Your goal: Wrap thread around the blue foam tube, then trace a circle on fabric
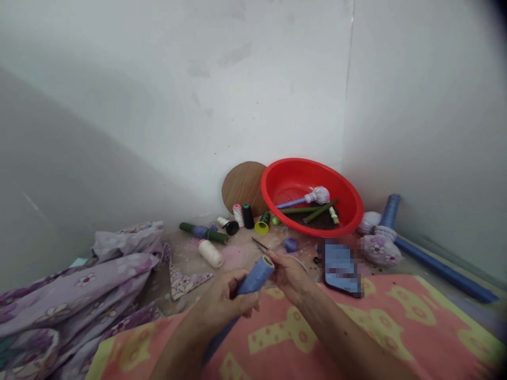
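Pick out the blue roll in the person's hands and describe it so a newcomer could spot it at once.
Start at the red plastic basin in the corner of the white walls. Nearer the viewer, the left hand and right hand grip a blue roll with a pale, hollow end. Unlike the longer blue roll lying along the right wall, it is held up in the hands.

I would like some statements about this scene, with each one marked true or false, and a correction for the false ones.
1. The left hand holds a blue roll. True.
2. The black spool stands inside the red basin. False: the black spool stands outside, left of the red basin.
3. The white spool lies on its side. True.
4. The floral cloth lies right of the blue roll. False: the floral cloth lies left of it.
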`<state>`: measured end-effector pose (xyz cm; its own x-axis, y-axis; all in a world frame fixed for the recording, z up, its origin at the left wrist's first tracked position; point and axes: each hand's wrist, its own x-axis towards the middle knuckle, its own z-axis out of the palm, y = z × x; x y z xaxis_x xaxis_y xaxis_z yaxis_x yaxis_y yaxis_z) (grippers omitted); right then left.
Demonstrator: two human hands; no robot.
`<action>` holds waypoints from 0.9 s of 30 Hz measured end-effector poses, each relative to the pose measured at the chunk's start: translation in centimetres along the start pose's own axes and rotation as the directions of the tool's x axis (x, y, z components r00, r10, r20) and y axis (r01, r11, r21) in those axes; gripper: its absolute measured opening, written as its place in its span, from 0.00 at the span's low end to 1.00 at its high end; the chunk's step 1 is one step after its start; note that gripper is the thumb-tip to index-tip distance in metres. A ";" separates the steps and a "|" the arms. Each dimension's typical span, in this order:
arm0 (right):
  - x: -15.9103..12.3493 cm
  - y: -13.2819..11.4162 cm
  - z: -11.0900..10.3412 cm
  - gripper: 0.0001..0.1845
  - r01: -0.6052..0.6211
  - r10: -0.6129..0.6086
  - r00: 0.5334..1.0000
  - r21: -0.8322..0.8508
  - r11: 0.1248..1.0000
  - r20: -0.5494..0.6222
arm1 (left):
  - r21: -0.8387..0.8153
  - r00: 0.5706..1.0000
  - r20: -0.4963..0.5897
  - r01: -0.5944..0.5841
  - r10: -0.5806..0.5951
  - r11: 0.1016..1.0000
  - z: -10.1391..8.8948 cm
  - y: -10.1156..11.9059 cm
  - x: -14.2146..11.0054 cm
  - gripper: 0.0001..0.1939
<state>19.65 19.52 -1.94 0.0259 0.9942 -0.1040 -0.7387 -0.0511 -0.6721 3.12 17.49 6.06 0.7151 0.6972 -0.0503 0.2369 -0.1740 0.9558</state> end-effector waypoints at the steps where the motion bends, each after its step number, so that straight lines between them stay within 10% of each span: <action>1: 0.2 0.1 -0.3 0.09 0.007 -0.007 1.000 -0.067 0.998 0.001 | -0.050 0.999 0.039 -0.001 0.003 0.999 -0.2 -0.2 0.1 0.13; 12: 0.4 0.2 -0.9 0.15 0.193 -0.167 0.981 -0.365 0.911 0.102 | 0.288 0.970 -0.240 0.109 -0.038 0.951 1.7 0.2 0.6 0.09; 22: 1.3 1.1 -1.4 0.11 0.249 -0.253 0.964 -0.617 0.747 0.084 | 0.216 0.999 -0.032 -0.019 0.026 0.976 3.9 -3.7 1.0 0.06; 27: 1.1 1.7 -0.9 0.12 0.259 -0.229 0.965 -0.628 0.734 0.130 | 0.085 1.000 -0.006 0.003 -0.003 0.996 3.1 -3.5 1.7 0.22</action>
<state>19.02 20.44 -3.88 0.1069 0.9831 0.1486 -0.1122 0.1604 -0.9807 5.48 17.13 1.69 0.7107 0.7017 -0.0510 0.2938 -0.2302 0.9277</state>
